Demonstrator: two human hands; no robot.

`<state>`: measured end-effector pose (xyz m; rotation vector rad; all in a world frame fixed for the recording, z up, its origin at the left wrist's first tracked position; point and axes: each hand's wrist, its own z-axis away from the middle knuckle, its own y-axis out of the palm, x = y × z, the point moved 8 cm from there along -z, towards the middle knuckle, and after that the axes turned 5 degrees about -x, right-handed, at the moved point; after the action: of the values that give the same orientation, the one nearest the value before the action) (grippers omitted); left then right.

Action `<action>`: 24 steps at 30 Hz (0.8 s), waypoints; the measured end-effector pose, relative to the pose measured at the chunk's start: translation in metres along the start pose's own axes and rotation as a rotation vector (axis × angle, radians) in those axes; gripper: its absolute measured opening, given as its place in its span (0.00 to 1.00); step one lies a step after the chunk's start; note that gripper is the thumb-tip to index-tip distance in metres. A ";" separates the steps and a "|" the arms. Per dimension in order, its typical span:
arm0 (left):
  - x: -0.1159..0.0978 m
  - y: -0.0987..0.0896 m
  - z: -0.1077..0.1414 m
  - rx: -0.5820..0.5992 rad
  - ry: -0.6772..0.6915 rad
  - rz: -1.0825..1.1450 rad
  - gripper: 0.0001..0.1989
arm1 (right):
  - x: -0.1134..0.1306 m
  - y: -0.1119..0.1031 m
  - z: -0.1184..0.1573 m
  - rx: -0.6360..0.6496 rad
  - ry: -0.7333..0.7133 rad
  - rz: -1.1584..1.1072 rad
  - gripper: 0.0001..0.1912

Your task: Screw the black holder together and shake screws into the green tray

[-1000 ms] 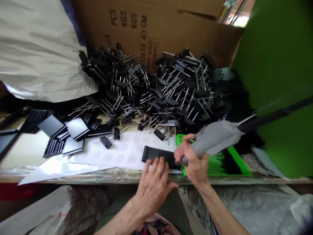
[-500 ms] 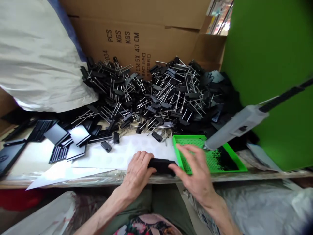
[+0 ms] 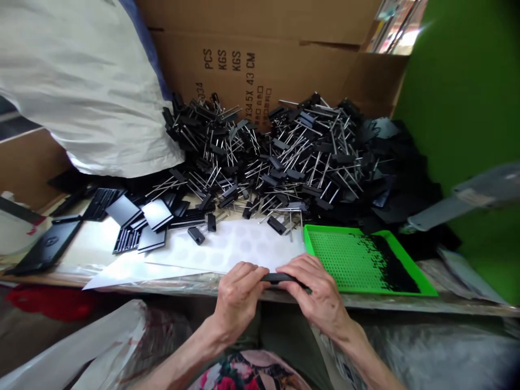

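A slim black plastic part [image 3: 278,278] is held level at the table's front edge, its ends covered by my fingers. My left hand [image 3: 241,290] grips its left end, and my right hand [image 3: 319,287] is closed round the right end. Just right of my right hand lies a green perforated tray [image 3: 333,265] with a spread of tiny black pieces [image 3: 398,268] in it. A grey electric screwdriver [image 3: 450,206] hangs over the tray's right side, touched by neither hand.
Behind is a large pile of black parts with metal rods [image 3: 300,157]. Black flat plates [image 3: 156,214] lie at the left on and beside white paper [image 3: 227,246]. A cardboard box [image 3: 284,65], a white sack [image 3: 93,92] and a green panel [image 3: 467,97] surround the table.
My right hand has come left and closed on the black part, which is now seen edge-on. The screwdriver has swung up and right, away from my hand. The whole view has shifted.
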<state>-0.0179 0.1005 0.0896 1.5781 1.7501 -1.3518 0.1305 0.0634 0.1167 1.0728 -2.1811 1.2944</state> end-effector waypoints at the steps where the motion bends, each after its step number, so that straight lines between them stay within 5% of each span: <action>1: 0.004 0.000 0.000 -0.041 -0.076 0.062 0.06 | -0.004 -0.003 -0.002 -0.066 0.077 -0.069 0.08; 4: 0.027 0.008 0.008 -0.163 -0.463 0.550 0.07 | -0.021 0.002 -0.003 -0.220 0.328 -0.369 0.18; 7: 0.035 0.019 0.014 -0.130 -0.654 0.938 0.12 | -0.022 0.028 -0.005 -0.091 0.395 -0.404 0.12; 10: 0.041 -0.016 0.008 -0.194 -0.507 0.650 0.24 | -0.015 0.036 -0.012 -0.025 0.263 -0.129 0.04; 13: 0.025 -0.047 -0.006 -0.124 -0.123 0.105 0.31 | -0.003 0.047 -0.016 0.092 0.068 0.094 0.12; 17: 0.005 -0.037 -0.011 0.081 0.248 -0.286 0.07 | 0.004 0.066 -0.015 0.208 -0.050 0.254 0.11; 24: 0.009 -0.025 -0.007 0.068 0.302 -0.304 0.12 | 0.005 0.073 -0.016 0.132 -0.072 0.242 0.05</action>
<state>-0.0414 0.1140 0.0942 1.6756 2.2218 -1.3750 0.0702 0.0954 0.0862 0.9383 -2.3654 1.5452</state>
